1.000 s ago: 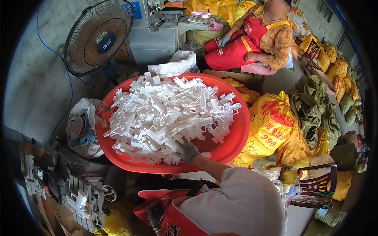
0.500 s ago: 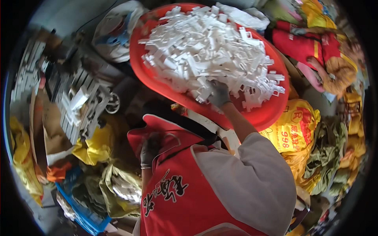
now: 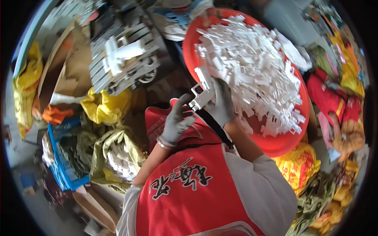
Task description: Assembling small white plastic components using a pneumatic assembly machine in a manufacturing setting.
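Note:
A white pistol-shaped plastic piece (image 3: 203, 91) stands upright in my gloved right hand (image 3: 223, 103), its open loop facing left. The right fingers wrap its right side, partly hidden behind it. My left hand (image 3: 178, 121), also in a grey glove, is just left of the piece's lower end with its fingers apart. Whether a left fingertip touches the piece I cannot tell. Beyond the right hand, a heap of similar white plastic pieces (image 3: 248, 67) fills much of a red oval tub (image 3: 275, 149).
A slatted grey stand (image 3: 106, 80) with white parts on it is at the far left. An olive sack (image 3: 103, 157) holding white pieces and a blue crate (image 3: 65, 165) lie left of me. A yellow bag (image 3: 297, 167) is at right, near another person in red (image 3: 328, 94).
My right hand has come out of the tub with a white piece and moved in front of me. My left hand has risen toward it. The view has turned left.

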A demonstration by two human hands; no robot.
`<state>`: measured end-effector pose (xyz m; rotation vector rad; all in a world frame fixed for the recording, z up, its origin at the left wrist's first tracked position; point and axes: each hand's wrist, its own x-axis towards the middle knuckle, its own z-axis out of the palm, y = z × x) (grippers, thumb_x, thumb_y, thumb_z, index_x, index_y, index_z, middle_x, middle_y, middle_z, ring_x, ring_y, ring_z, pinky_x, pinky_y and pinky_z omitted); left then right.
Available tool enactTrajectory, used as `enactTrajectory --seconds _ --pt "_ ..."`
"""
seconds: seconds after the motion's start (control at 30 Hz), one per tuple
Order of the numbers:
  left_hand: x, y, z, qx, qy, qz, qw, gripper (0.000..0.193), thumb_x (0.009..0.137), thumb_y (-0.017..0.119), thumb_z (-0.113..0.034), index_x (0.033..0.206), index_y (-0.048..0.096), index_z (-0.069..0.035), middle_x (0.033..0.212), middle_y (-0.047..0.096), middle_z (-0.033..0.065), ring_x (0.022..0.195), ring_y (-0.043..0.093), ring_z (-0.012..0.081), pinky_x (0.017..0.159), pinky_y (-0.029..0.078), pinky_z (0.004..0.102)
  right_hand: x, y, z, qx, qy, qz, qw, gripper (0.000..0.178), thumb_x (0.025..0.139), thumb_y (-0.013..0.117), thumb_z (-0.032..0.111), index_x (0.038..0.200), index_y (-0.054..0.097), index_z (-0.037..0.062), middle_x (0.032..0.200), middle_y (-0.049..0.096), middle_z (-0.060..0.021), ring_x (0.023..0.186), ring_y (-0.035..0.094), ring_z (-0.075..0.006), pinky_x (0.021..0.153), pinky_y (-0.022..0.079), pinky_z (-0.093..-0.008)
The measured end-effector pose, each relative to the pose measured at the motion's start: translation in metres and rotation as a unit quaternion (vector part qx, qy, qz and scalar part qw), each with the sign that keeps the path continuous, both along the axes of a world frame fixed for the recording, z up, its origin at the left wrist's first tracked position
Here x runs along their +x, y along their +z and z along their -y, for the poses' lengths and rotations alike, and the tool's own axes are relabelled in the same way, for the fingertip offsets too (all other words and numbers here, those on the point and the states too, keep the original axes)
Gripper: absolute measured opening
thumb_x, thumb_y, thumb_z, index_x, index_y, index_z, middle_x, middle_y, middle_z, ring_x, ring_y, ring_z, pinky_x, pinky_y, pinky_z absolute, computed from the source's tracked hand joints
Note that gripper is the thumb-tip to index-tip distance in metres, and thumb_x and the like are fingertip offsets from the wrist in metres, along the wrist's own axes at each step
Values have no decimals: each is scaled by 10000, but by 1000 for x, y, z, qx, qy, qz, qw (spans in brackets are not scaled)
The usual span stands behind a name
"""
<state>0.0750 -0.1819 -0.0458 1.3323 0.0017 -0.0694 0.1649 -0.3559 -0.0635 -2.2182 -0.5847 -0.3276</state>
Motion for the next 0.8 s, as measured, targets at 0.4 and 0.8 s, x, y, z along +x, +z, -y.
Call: enactTrajectory --seconds 0.4,0.8 --pt "-9 -9 -31 -166 75 48 982 576 818 687 -337 1239 406 -62 1085 535 34 977 531 140 855 436 291 -31 43 -38 33 349 -93 932 600 714 708 199 1222 449 11 1227 453 -192 1154 451 -367 962 379 -406" --pt "-29 17 -52 -391 -12 -45 919 506 841 647 -299 1239 462 -48 1100 569 71 986 572 183 867 470 339 -35 45 -45 -36 399 38 916 580 694 720 279 1201 523 76 1209 468 -143 1103 480 -341 934 410 -442"
